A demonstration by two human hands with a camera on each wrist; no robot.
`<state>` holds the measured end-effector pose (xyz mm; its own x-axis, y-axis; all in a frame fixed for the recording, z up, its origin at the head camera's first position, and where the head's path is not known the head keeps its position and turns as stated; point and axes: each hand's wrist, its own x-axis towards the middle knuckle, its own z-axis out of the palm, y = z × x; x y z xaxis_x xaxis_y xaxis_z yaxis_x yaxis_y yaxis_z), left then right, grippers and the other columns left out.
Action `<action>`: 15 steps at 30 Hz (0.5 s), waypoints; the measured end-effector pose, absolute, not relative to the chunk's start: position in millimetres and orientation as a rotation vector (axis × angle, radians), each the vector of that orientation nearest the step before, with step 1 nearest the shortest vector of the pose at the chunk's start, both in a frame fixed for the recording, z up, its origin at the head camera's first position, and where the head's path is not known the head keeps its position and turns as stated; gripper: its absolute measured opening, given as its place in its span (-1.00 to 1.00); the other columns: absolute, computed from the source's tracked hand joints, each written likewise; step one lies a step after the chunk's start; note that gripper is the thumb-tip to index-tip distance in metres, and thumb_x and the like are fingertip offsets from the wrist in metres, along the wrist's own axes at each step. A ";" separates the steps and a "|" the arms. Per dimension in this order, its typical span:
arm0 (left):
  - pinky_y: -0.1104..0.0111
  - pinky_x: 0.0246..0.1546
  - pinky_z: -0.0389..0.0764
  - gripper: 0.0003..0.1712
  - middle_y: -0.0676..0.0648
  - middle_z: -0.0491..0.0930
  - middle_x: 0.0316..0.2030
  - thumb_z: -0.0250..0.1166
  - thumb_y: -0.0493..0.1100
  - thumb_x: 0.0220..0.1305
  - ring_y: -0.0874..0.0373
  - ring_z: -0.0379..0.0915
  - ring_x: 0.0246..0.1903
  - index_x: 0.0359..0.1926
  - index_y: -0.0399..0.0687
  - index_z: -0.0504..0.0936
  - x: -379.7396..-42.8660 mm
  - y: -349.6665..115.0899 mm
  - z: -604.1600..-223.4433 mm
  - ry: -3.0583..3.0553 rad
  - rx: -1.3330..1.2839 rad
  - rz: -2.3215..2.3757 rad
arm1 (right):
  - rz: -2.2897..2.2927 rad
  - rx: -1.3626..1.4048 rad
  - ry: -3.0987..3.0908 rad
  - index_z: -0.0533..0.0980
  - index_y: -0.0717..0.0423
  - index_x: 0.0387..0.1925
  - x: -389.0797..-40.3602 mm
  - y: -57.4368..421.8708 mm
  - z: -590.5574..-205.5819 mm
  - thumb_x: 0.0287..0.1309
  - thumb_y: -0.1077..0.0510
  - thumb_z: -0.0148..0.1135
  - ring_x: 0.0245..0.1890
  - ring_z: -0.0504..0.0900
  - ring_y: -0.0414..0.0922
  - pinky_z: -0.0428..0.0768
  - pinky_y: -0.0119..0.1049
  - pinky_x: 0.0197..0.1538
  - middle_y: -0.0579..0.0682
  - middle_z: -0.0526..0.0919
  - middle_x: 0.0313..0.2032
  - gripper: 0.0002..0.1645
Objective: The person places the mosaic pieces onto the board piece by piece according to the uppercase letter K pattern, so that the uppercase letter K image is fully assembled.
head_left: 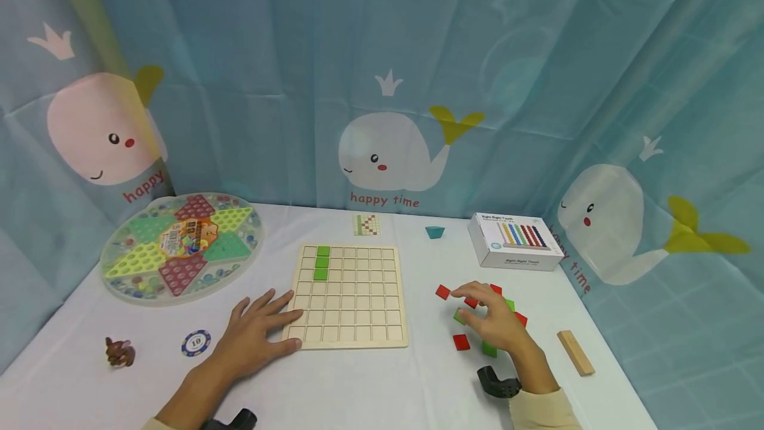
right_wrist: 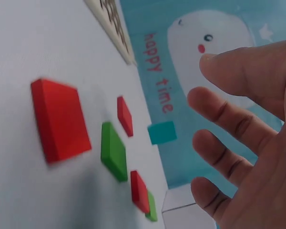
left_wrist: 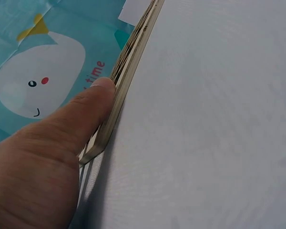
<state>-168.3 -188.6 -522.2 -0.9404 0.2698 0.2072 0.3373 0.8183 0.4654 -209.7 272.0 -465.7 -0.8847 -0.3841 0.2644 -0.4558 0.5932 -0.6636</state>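
A wooden grid board (head_left: 358,297) lies on the table, with several green square tiles (head_left: 321,263) in one column near its upper left. My left hand (head_left: 256,336) rests at the board's lower-left edge, fingers spread; in the left wrist view its thumb (left_wrist: 88,107) touches the board's side (left_wrist: 119,90). Over the scattered tiles on the right hovers my right hand (head_left: 495,320), fingers loosely bent and nothing between them. Below it lie red tiles (head_left: 461,342) and green tiles (head_left: 489,349). The right wrist view shows a red tile (right_wrist: 62,119) and a green tile (right_wrist: 113,152) apart from the fingers.
Left of the board are a Chinese checkers board (head_left: 256,234), a poker chip (head_left: 196,343) and a small brown animal figure (head_left: 121,352). A pattern card (head_left: 367,224), a teal piece (head_left: 434,232) and a white box (head_left: 516,242) stand behind. A wooden block (head_left: 575,352) lies far right.
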 end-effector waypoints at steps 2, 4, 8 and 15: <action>-0.22 0.27 -0.18 -0.27 -0.02 0.34 0.33 0.33 0.43 -0.01 -0.22 0.02 0.36 0.09 0.15 0.66 -168.3 -188.6 -522.5 -2.871 -0.478 -0.770 | 1.154 0.727 -2.722 0.61 0.07 -0.01 -210.5 275.6 -468.1 0.09 0.32 0.32 -0.01 0.50 0.03 0.49 0.16 -0.05 -0.24 0.58 -0.03 -0.62; -0.22 0.27 -0.18 -0.27 -0.02 0.34 0.33 0.33 0.43 -0.01 -0.22 0.02 0.36 0.10 0.15 0.66 -168.4 -188.5 -522.8 -2.873 -0.477 -0.769 | 1.130 0.717 -2.729 0.61 0.07 -0.01 -211.2 278.9 -470.6 0.09 0.32 0.32 -0.01 0.51 0.05 0.49 0.15 -0.05 -0.24 0.58 -0.03 -0.62; -0.22 0.27 -0.18 -0.27 -0.03 0.34 0.33 0.33 0.43 -0.01 -0.22 0.02 0.36 0.10 0.15 0.66 -168.4 -188.5 -522.8 -2.872 -0.481 -0.774 | 1.091 0.692 -2.753 0.62 0.07 -0.01 -211.9 284.1 -475.1 0.09 0.35 0.31 0.00 0.52 0.01 0.49 0.16 -0.02 -0.23 0.58 -0.03 -0.61; -0.22 0.27 -0.18 -0.26 -0.03 0.34 0.33 0.33 0.43 -0.01 -0.22 0.01 0.36 0.10 0.14 0.66 -168.3 -188.0 -521.4 -2.875 -0.473 -0.771 | 0.983 0.687 -2.885 0.63 -0.04 -0.02 -214.4 287.0 -486.6 0.02 0.44 0.27 0.12 0.36 -0.02 0.40 0.15 0.10 -0.18 0.54 0.04 -0.51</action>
<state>-168.3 -188.0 -521.4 -0.9428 0.2652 0.2018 0.3306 0.8205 0.4663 -214.4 287.0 -486.6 -0.9032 -0.4007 0.1541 -0.4115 0.7055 -0.5771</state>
